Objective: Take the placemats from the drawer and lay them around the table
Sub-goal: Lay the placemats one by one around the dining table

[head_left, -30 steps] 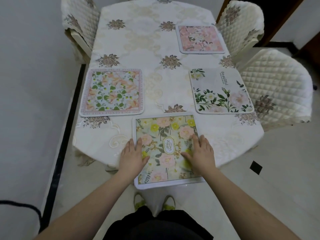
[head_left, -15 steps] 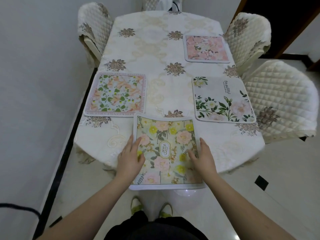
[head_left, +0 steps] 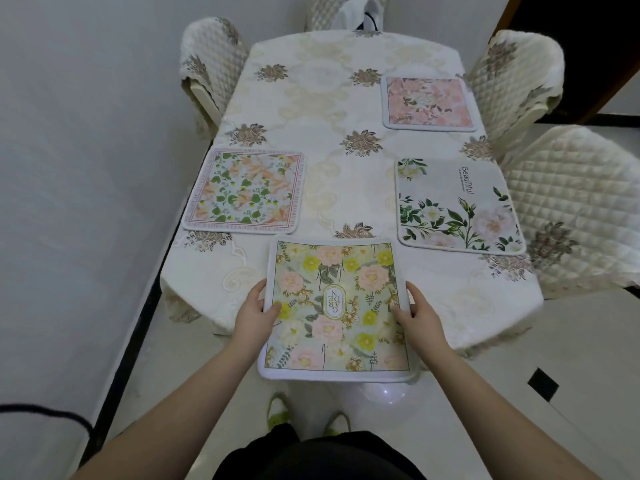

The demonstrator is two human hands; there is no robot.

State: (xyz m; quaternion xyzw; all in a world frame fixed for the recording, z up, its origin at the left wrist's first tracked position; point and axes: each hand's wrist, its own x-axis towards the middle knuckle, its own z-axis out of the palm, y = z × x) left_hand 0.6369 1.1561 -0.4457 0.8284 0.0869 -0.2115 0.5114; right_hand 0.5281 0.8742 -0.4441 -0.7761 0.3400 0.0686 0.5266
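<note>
A yellow-and-pink floral placemat (head_left: pixel 334 306) lies at the near end of the table (head_left: pixel 346 174), its near half hanging out past the table's edge. My left hand (head_left: pixel 254 315) grips its left edge, thumb on top. My right hand (head_left: pixel 417 315) grips its right edge the same way. Three more placemats lie flat on the tablecloth: an orange-and-green one (head_left: pixel 246 192) at the left, a white one with green leaves (head_left: pixel 457 206) at the right, and a pink one (head_left: pixel 427 102) at the far right.
Quilted chairs stand around the table: one at the far left (head_left: pixel 207 71), two at the right (head_left: pixel 512 81) (head_left: pixel 578 209), one at the far end. A wall runs close along the left. A black cable (head_left: pixel 45 412) lies on the floor at the lower left.
Both hands went from lying flat on the yellow placemat to gripping its side edges. The mat has slid toward me, farther over the table's edge.
</note>
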